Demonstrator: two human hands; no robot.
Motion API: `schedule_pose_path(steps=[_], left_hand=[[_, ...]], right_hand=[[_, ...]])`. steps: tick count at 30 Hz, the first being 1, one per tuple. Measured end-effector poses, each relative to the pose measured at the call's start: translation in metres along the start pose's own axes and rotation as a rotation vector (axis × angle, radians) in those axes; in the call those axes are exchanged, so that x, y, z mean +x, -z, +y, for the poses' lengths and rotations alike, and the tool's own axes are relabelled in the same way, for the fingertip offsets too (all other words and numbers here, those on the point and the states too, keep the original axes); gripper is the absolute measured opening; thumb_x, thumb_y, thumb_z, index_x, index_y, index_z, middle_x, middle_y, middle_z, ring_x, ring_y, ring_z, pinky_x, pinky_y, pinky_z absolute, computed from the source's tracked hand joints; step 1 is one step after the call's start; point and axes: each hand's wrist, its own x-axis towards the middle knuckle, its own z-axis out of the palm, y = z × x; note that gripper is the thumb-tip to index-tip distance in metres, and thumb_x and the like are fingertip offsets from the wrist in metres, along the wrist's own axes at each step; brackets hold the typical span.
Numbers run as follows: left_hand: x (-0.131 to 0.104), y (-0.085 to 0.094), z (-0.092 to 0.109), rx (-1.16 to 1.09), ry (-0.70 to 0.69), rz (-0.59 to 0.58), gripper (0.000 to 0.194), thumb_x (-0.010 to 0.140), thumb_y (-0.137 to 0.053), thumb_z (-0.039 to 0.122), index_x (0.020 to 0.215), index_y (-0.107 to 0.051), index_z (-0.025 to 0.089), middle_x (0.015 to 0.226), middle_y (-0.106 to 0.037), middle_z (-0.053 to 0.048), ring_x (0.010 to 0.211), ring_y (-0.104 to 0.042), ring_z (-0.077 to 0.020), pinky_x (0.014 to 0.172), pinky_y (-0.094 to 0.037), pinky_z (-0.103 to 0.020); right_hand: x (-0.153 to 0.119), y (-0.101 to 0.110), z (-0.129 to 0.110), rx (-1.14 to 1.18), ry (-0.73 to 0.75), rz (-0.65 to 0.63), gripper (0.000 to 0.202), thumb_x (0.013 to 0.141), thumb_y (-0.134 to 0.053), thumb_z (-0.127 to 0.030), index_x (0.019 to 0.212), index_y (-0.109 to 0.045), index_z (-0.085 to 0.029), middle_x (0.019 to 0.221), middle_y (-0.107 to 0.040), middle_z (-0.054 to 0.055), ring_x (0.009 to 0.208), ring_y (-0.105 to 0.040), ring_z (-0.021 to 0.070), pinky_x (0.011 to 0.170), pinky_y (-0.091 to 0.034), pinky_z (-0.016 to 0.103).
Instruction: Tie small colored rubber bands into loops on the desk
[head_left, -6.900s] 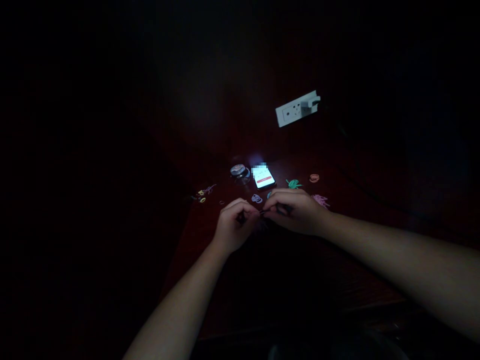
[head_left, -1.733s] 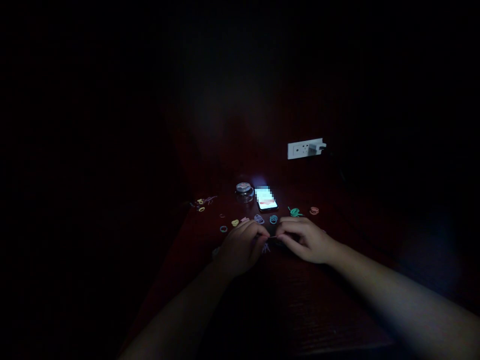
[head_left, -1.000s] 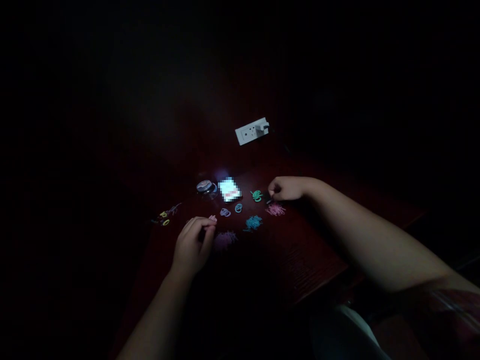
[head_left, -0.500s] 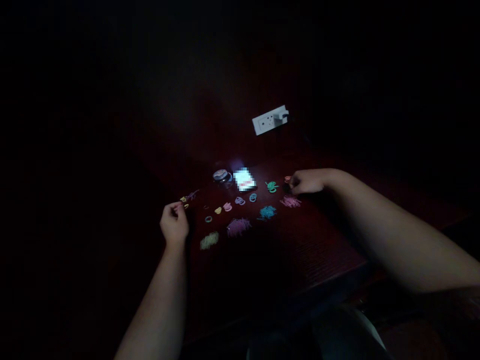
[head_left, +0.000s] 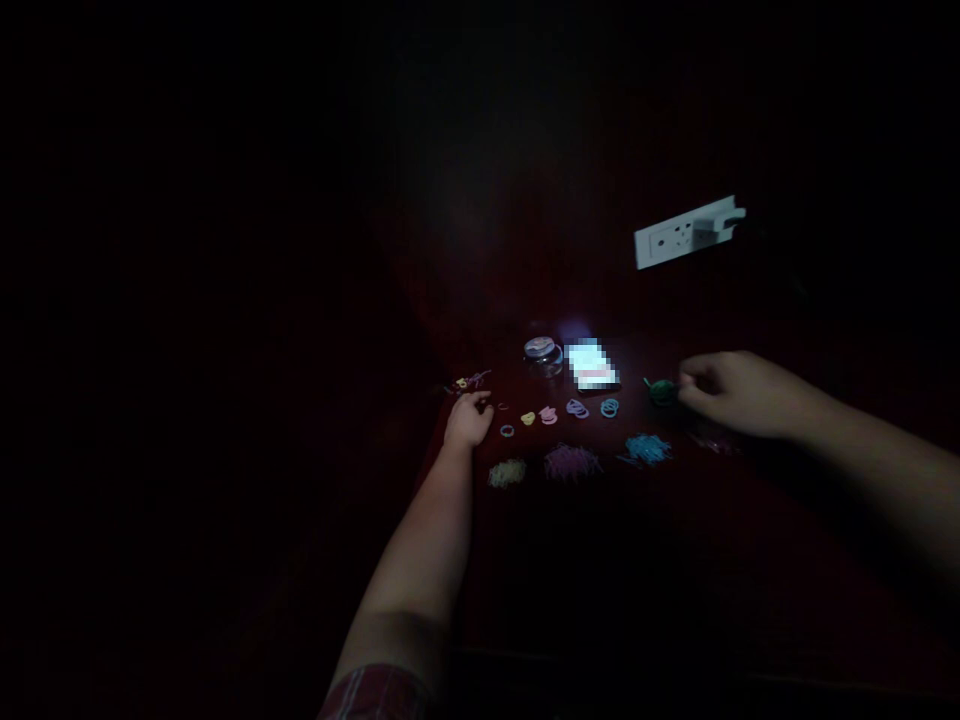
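Newly unpinched, the left hand [head_left: 469,422] spreads loosely, apparently holding nothing and so free, near yellow rubber bands [head_left: 460,384] on the table [head_left: 675,540], while the right hand [head_left: 731,393] curls beside green rubber bands [head_left: 660,393], its grip's contents indiscernible.

Dark reddish counter [head_left: 615,545] with a lidded clear jar [head_left: 543,357] beside a glowing phone [head_left: 591,365]. In front, a row of yellow loops [head_left: 528,419], pink loops [head_left: 548,415], purple loops [head_left: 577,408], blue loops [head_left: 609,408], green loops [head_left: 661,392]; nearer, heaped pale-yellow strands [head_left: 507,473], purple strands [head_left: 572,462], blue strands [head_left: 648,449] and pink strands [head_left: 716,442].
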Motion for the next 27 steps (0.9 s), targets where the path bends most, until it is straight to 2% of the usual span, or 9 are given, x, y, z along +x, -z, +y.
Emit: schedule_pose_path(steps=[4,8,13,16,18,21,24,26,27], left_hand=[[0.002,-0.002,0.001,-0.011,-0.081,-0.054,0.026,0.085,-0.063,0.028,0.108,-0.073,0.024,0.111,-0.067,-0.007,0.108,-0.061,-0.02,0.104,-0.043,-0.033],[0.001,-0.001,0.009,-0.033,-0.131,-0.086,0.02,0.085,-0.064,0.025,0.101,-0.075,0.022,0.106,-0.069,-0.007,0.102,-0.062,-0.0188,0.099,-0.046,-0.032],[-0.002,0.003,0.019,-0.072,-0.107,-0.094,0.013,0.084,-0.064,0.02,0.09,-0.075,0.017,0.092,-0.071,-0.006,0.083,-0.064,-0.0169,0.086,-0.05,-0.03],[-0.007,0.01,0.028,-0.109,-0.093,-0.075,0.011,0.085,-0.062,0.019,0.084,-0.072,0.015,0.088,-0.071,-0.008,0.082,-0.064,-0.0178,0.085,-0.049,-0.031],[-0.015,0.017,0.043,-0.15,-0.097,-0.054,0.015,0.088,-0.058,0.021,0.085,-0.071,0.014,0.089,-0.071,-0.009,0.084,-0.064,-0.0182,0.085,-0.048,-0.03],[-0.037,0.026,0.08,-0.242,-0.14,-0.057,0.022,0.093,-0.051,0.03,0.091,-0.069,0.016,0.089,-0.072,-0.007,0.082,-0.065,-0.0165,0.079,-0.049,-0.027],[-0.067,0.03,0.125,-0.368,-0.194,-0.133,0.029,0.095,-0.047,0.037,0.093,-0.067,0.016,0.083,-0.072,-0.004,0.073,-0.065,-0.0134,0.069,-0.049,-0.023],[-0.086,0.03,0.149,-0.563,-0.196,-0.266,0.028,0.09,-0.053,0.039,0.086,-0.067,0.015,0.081,-0.071,-0.004,0.07,-0.063,-0.0133,0.063,-0.047,-0.021],[-0.093,0.03,0.158,-0.61,-0.184,-0.286,0.026,0.088,-0.056,0.038,0.084,-0.067,0.014,0.078,-0.07,-0.004,0.068,-0.062,-0.013,0.061,-0.046,-0.021]], right_hand=[[-0.002,-0.013,-0.011,0.04,0.078,0.049,0.02,0.082,-0.049,-0.026,0.063,-0.051,-0.02,0.057,-0.058,0.002,0.052,-0.049,0.013,0.056,-0.031,0.03],[-0.005,-0.022,-0.021,0.09,0.111,0.086,0.019,0.079,-0.05,-0.029,0.062,-0.05,-0.02,0.056,-0.057,0.0,0.051,-0.049,0.0128,0.053,-0.031,0.028],[-0.006,-0.025,-0.032,0.101,0.167,0.138,0.018,0.076,-0.051,-0.029,0.06,-0.049,-0.021,0.055,-0.056,-0.002,0.051,-0.049,0.0126,0.053,-0.032,0.026],[-0.003,-0.029,-0.032,0.108,0.197,0.141,0.019,0.077,-0.05,-0.028,0.06,-0.048,-0.021,0.055,-0.055,-0.002,0.051,-0.049,0.0125,0.053,-0.032,0.026],[-0.001,-0.033,-0.029,0.15,0.24,0.121,0.019,0.077,-0.049,-0.026,0.06,-0.046,-0.021,0.055,-0.053,-0.003,0.05,-0.048,0.0121,0.053,-0.032,0.026],[-0.001,-0.038,-0.029,0.225,0.329,0.103,0.017,0.078,-0.05,-0.024,0.062,-0.048,-0.02,0.056,-0.05,-0.003,0.051,-0.046,0.0115,0.053,-0.032,0.025],[-0.007,-0.04,-0.038,0.295,0.433,0.095,0.011,0.082,-0.051,-0.024,0.074,-0.055,-0.018,0.061,-0.052,-0.003,0.055,-0.047,0.0115,0.056,-0.034,0.025],[-0.012,-0.04,-0.046,0.354,0.498,0.086,0.007,0.083,-0.053,-0.023,0.083,-0.057,-0.018,0.062,-0.051,-0.004,0.055,-0.046,0.0106,0.056,-0.034,0.024],[-0.014,-0.04,-0.049,0.389,0.504,0.077,0.006,0.082,-0.054,-0.022,0.085,-0.057,-0.018,0.06,-0.049,-0.005,0.053,-0.043,0.0097,0.053,-0.033,0.023]])
